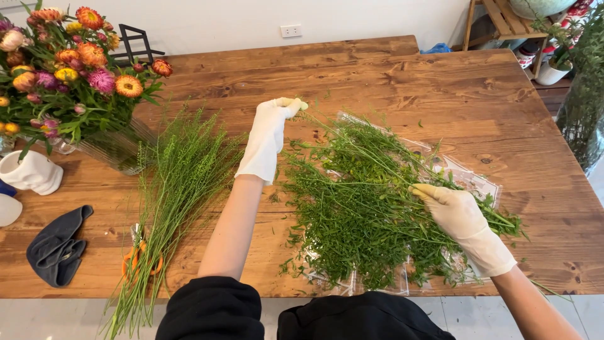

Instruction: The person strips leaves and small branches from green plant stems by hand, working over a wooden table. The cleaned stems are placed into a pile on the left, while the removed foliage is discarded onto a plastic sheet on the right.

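Note:
A loose heap of green leafy stems (358, 208) lies on a clear plastic sheet (478, 179) on the wooden table (377, 75). My left hand (270, 132), in a white glove, is raised over the table and pinches the upper end of one thin green stem (352, 148) that runs down to my right. My right hand (456, 211), also gloved, grips the lower part of that stem at the heap's right side. A separate bundle of long, fine green stems (179, 189) lies to the left of my left arm.
Orange-handled scissors (135, 258) lie partly under the fine bundle. A glass vase of colourful flowers (69, 75) stands at the back left, with a white ceramic pot (31, 171) and a dark grey cloth (56, 245) nearby. Potted plants (582, 94) stand at the right.

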